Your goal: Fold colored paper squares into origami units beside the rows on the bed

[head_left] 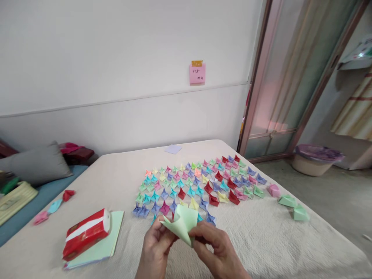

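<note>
A pale green sheet of paper (184, 223), partly folded and curling open at the top, is held up between both hands near the front of the table. My left hand (158, 246) pinches its left lower side. On the right edge, the thumb and fingers of my right hand (216, 246) are closed on the same paper. Just behind it stand several rows of small folded paper boats (191, 190) in many colours; the raised sheet hides part of the front row.
A red tissue pack (84, 236) lies on a stack of green paper (114, 236) at the left. Larger folded pieces (300, 213) sit along the right edge, others (55, 206) at the far left. A lilac sheet (173, 148) rests at the back, before the wall.
</note>
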`<state>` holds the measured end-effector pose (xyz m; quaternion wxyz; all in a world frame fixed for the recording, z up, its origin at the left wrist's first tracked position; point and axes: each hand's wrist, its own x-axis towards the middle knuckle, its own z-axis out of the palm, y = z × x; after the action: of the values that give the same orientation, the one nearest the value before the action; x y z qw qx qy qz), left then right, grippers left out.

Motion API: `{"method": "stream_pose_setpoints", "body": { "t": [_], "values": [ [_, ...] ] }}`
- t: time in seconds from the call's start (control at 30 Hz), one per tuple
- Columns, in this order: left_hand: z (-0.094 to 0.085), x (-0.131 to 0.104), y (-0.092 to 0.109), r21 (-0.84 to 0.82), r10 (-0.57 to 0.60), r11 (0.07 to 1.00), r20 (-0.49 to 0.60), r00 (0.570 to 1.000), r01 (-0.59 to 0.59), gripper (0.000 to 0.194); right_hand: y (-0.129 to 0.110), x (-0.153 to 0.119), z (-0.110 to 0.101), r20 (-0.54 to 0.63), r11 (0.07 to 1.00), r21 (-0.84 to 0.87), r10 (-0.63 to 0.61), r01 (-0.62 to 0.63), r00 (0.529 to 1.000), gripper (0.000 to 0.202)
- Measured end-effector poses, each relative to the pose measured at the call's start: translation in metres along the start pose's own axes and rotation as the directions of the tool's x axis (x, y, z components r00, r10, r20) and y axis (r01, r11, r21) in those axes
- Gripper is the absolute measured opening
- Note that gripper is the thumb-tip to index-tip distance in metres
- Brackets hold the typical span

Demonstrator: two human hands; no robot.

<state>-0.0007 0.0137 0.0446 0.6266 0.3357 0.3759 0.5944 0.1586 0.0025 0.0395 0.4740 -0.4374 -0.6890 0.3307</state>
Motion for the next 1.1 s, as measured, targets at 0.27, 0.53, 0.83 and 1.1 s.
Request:
{"method": "stream_pose_setpoints", "body": {
  "t": [0.27, 0.53, 0.83, 1.1],
  "values": [
    [-0.007, -0.001, -0.008, 0.189, 0.080, 0.978, 0.029, 0.996, -0.084, 0.019, 0.019, -0.008, 0.011, -0.101, 0.959, -0.253, -0.155, 0.126, 0.983, 0.027],
    [-0.005, -0.008, -0.003, 0.257, 0.084, 0.955, 0.257, 0.963, -0.152, 0.019, 0.031, -0.009, 0.012, -0.104, 0.953, -0.236, -0.219, 0.190, 0.970, 0.028],
    [-0.008, -0.003, -0.002, 0.307, 0.115, 0.925, 0.331, 0.937, -0.223, 0.017, 0.024, 0.000, 0.005, 0.035, 0.968, -0.192, -0.159, 0.163, 0.987, 0.030],
    [-0.012, 0.000, -0.004, 0.434, 0.151, 0.860, 0.283, 0.947, -0.267, 0.018, 0.034, -0.005, 0.014, 0.141, 0.920, -0.343, -0.148, 0.188, 0.979, 0.038]
  ]
}}
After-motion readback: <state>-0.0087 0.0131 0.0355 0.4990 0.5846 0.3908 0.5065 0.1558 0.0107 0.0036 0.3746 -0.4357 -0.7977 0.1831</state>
